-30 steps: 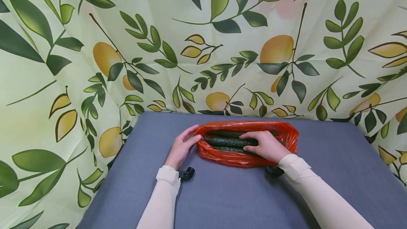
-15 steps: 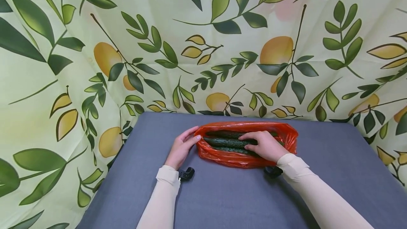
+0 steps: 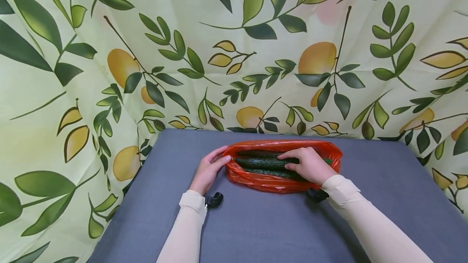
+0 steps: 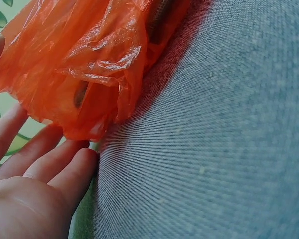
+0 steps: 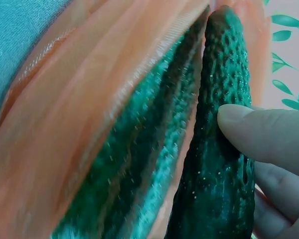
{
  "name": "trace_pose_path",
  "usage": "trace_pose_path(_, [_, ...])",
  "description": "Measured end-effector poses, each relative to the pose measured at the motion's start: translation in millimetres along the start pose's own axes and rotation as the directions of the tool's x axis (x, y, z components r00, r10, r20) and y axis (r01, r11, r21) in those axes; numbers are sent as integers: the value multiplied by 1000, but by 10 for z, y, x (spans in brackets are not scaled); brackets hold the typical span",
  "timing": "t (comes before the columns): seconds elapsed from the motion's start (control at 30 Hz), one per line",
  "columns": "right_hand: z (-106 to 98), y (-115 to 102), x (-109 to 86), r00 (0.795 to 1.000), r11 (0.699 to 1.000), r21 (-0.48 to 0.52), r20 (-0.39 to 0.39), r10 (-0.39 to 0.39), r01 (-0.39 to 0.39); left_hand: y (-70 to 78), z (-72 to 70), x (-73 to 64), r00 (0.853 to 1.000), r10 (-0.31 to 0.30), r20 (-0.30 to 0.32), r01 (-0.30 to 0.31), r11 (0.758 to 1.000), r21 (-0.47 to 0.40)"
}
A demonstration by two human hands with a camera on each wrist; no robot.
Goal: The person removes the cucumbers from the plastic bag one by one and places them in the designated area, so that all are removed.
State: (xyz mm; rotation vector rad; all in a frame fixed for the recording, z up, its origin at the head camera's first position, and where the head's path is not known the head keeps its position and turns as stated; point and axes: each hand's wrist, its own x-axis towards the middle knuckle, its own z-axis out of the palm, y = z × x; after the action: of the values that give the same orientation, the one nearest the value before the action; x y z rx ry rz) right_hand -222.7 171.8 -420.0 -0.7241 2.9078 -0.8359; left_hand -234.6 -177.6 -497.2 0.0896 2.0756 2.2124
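Several dark green, bumpy cucumbers lie side by side in an orange-red plastic bag, which rests lengthwise near the table's back edge with its mouth up. My right hand reaches over the bag and grips the middle cucumber, thumb on one side and curled fingers on the other. That cucumber stands a little proud of its neighbours in the right wrist view. At the bag's left end, my left hand touches the plastic with fairly straight, spread fingers. The right hand hides part of the cucumbers' right ends.
The grey cloth-covered table extends in front of and around the bag. Behind it hangs a leaf-and-fruit patterned curtain, close to the table's back edge. A black camera is strapped at the left wrist.
My right hand has moved slightly right and up, showing more green at the bag's right end. The left hand and the bag stay almost where they were.
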Motion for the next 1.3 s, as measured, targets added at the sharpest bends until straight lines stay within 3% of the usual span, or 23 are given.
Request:
trace_pose_path(0.33, [-193, -21, -341, 999, 998, -58, -41, 25, -27, -19, -15, 7, 1000, -5, 10, 6, 1000, -15])
trace_pose_path(0.6, [-206, -101, -703, 996, 998, -63, -86, -3, -3, -36, -44, -3, 1000, -28, 6, 28, 999, -36])
trace_pose_path(0.87, [3, -179, -934, 995, 999, -16, -87, -46, 45, 2, -16, -3, 1000, -25, 17, 26, 999, -28])
trace_pose_path(1.07, [238, -183, -935, 996, 998, -10, -56, -67, 66, 21, -21, -15, 999, -31, 16, 31, 999, -35])
trace_pose_path(1.3, [412, -187, -878, 1000, 1000, 15, -15, -27, 28, 15, -20, -16, 999, -23, 28, 24, 1000, -12])
